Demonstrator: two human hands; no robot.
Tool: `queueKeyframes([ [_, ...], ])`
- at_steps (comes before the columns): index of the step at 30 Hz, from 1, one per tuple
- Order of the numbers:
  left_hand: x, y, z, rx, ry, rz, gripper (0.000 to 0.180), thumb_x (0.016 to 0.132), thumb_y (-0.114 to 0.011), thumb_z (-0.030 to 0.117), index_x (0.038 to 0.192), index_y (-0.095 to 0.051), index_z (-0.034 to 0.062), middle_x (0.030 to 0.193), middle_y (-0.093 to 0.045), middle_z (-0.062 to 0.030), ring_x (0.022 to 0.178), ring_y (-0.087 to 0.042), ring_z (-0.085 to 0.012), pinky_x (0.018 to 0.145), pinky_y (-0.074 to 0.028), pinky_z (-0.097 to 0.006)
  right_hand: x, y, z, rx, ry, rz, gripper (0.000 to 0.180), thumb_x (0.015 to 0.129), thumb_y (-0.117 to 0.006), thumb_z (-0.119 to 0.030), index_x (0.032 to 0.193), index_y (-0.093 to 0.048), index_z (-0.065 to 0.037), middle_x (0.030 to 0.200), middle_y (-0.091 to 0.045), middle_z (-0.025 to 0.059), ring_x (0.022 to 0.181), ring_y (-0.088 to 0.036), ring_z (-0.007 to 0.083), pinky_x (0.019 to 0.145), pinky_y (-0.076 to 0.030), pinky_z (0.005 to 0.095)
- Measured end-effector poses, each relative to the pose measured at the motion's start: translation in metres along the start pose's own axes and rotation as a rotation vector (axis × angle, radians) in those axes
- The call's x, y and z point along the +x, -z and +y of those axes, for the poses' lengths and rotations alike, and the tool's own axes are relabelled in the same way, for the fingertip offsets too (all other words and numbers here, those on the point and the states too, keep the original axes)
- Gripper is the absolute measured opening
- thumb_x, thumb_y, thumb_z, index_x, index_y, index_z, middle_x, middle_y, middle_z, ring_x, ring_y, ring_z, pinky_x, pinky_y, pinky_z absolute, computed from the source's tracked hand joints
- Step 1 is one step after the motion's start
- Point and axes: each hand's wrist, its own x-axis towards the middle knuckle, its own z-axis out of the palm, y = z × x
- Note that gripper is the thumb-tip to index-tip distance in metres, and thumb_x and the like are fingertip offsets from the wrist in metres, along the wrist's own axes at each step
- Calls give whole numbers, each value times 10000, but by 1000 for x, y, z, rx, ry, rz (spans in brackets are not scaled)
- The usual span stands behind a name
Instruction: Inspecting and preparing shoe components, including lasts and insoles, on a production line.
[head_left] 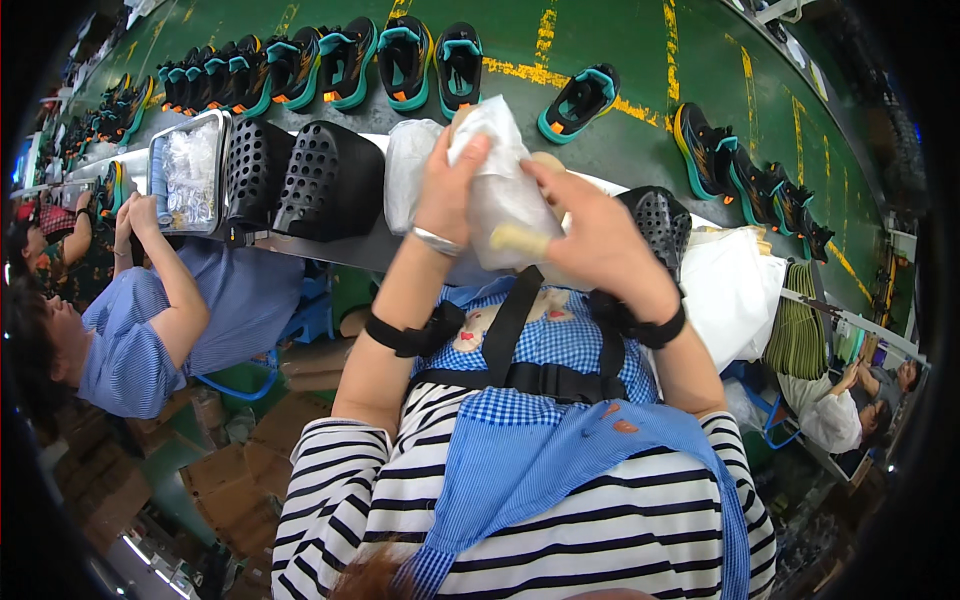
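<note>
Both my hands hold a crumpled wad of translucent white tissue paper above my lap. My left hand grips its upper left side; a silver bracelet circles that wrist. My right hand closes on its right side, and a small tan piece shows under the paper near the thumb. Black straps wrap both forearms. Just beyond the paper runs a green conveyor belt carrying a single black and teal shoe.
A row of several black, teal and orange shoes lines the belt's far side, more shoes at right. Black perforated moulds, a clear tray and a white bag sit on the near edge. Co-workers sit at left and right.
</note>
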Motion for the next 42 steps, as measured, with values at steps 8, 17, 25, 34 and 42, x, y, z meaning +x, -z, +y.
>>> queueKeyframes([
  [8, -22, 20, 4, -338, 303, -306, 616, 843, -577, 286, 1338, -354, -5, 1250, -518, -118, 1154, -513, -215, 984, -406, -347, 28, 19, 30, 793, -215, -41, 457, 867, -622, -308, 1205, -532, -15, 1081, -609, 78, 1010, -549, 152, 899, -405, 273],
  [17, -55, 13, 24, -73, 385, -328, 755, 777, -699, 316, 1348, -324, -4, 1259, -498, -115, 1176, -487, -195, 985, -393, -333, 4, 22, 27, 1233, -326, 41, 283, 867, -636, -217, 1084, -621, -38, 993, -633, 2, 909, -560, 79, 816, -430, 226],
  [25, -64, 10, 27, -112, 395, -294, 781, 781, -702, 293, 1367, -278, -3, 1276, -480, -126, 1178, -486, -202, 980, -397, -336, 1, 18, 29, 1393, -331, 247, 210, 862, -633, -126, 1044, -625, -20, 975, -635, 18, 906, -571, 90, 831, -438, 230],
  [34, -58, 5, 22, 45, 38, -85, 591, 843, -629, 150, 1340, -343, 10, 1271, -499, -109, 1136, -523, -196, 962, -423, -342, -20, 29, -25, 317, 334, 402, 197, 700, -716, -60, 892, -672, -65, 826, -601, 65, 756, -592, 192, 702, -465, 260],
  [42, -49, 10, 16, 135, -47, -243, 526, 921, -490, 278, 1356, -320, 37, 1310, -467, -134, 1184, -485, -246, 990, -405, -380, -27, 8, -45, -31, 770, 284, 238, 617, -676, -87, 854, -656, -91, 786, -566, 2, 669, -542, 148, 607, -421, 271],
])
